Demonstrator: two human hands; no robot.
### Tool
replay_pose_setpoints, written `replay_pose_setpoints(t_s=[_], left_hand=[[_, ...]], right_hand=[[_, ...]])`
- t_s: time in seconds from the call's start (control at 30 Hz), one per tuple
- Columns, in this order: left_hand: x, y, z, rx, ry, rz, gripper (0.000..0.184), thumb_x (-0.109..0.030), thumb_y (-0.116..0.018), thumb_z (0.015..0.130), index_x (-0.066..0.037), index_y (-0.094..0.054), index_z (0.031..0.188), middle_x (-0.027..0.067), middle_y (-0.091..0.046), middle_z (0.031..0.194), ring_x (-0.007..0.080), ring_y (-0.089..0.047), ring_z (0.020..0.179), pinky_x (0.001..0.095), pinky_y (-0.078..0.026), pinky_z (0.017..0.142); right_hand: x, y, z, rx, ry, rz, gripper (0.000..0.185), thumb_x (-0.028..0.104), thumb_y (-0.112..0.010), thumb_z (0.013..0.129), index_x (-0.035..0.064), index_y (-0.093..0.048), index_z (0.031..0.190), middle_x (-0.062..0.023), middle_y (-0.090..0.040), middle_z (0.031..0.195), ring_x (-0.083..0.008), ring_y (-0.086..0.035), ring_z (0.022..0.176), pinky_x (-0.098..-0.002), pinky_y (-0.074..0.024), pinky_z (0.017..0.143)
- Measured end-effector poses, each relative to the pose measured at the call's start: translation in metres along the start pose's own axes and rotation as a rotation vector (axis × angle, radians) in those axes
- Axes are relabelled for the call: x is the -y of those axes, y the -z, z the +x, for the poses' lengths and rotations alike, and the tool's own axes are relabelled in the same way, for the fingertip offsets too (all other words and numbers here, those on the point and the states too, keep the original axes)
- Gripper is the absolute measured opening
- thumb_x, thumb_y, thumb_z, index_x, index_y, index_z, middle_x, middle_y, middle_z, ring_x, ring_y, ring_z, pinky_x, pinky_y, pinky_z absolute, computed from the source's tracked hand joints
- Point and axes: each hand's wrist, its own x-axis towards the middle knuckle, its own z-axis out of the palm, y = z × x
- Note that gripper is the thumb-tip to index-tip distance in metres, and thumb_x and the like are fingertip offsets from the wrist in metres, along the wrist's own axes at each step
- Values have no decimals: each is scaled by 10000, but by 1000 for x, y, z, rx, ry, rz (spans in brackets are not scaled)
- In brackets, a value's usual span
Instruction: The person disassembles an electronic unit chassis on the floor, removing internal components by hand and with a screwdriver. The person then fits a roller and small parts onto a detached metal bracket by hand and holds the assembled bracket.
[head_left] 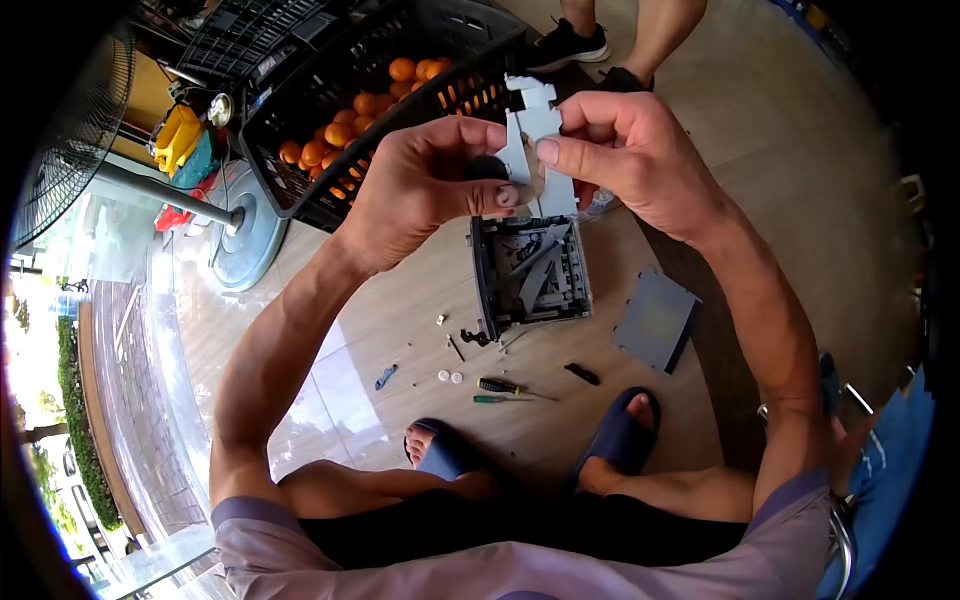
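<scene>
Both the left hand (425, 185) and right hand (650, 160) with fingers (572, 156) pinched nearly closed on a pale part (538, 118).

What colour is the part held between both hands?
The part is pale grey, nearly white; best in the head view.

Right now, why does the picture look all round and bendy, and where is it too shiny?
Head view: probably a wide lens, since the corners are black and edges bend, like the fan; glare whitens the floor left of the screwdrivers; outdoors is washed-out white; the pale part between left hand and right hand looks clearer.
</scene>
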Motion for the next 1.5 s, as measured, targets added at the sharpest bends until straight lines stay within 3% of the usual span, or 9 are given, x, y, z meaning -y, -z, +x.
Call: replay_pose_setpoints(t_s=[0.1,0.17,0.37,0.53,1.07,1.27,1.43,1.47,1.5], left_hand=[[2,0,-8,-2,19,115,480,32,-777,807,27,-583,1246,79,-681,1075,120,-667,943,256,-552,842],[8,0,-14,-42,-46,198,513,-1,-793,806,3,-579,1272,61,-669,1062,116,-673,918,252,-550,837],[5,-6,-19,-131,-306,609,571,-39,-809,791,-34,-583,1315,40,-640,1020,107,-687,813,244,-560,743],[4,-8,-15,-159,-519,704,444,-52,-802,784,-104,-687,1210,40,-661,952,94,-669,753,239,-574,683],[8,-10,-21,-232,-415,759,345,-161,-860,748,-45,-694,1028,32,-686,883,111,-670,712,240,-562,636],[3,-17,-22,-273,-443,813,476,-202,-861,759,-70,-659,1169,31,-668,884,104,-651,692,247,-556,622],[0,-16,-21,-102,-490,855,668,-216,-864,750,-136,-591,1354,38,-640,916,95,-631,669,239,-543,603],[0,-18,-22,-145,-472,850,525,-207,-863,753,-104,-666,1229,37,-649,897,98,-627,656,240,-531,584],[2,-16,-22,-143,-473,849,525,-207,-863,753,-104,-666,1229,37,-649,897,98,-627,656,240,-531,584]], right_hand=[[9,8,-3,-7,23,-26,208,173,-653,940,-21,-653,866,-45,-654,720,-74,-595,593,-220,-503,510],[13,12,-4,2,29,-50,202,216,-642,952,16,-664,946,-11,-667,772,-52,-597,633,-211,-484,547],[16,16,-8,-16,16,-91,212,235,-651,944,24,-669,931,-2,-665,759,-45,-590,615,-206,-472,521],[21,10,-10,5,-25,-97,227,253,-651,940,28,-677,931,-11,-681,781,-43,-587,610,-202,-467,513],[19,17,-14,-15,-5,-148,214,245,-645,950,34,-678,962,-5,-678,780,-34,-575,617,-192,-450,527],[23,17,-16,-44,-28,-79,215,237,-636,956,30,-676,999,-7,-683,792,-36,-581,622,-190,-450,525],[23,19,-17,-39,-16,-120,220,235,-634,958,26,-680,1007,-4,-678,798,-31,-574,621,-189,-444,526],[22,20,-17,-40,-16,-120,220,235,-634,958,26,-680,1007,-4,-678,798,-31,-574,621,-189,-444,526],[19,22,-16,-44,-2,-125,220,238,-639,956,27,-680,1004,-2,-674,796,-29,-565,617,-189,-438,523]])
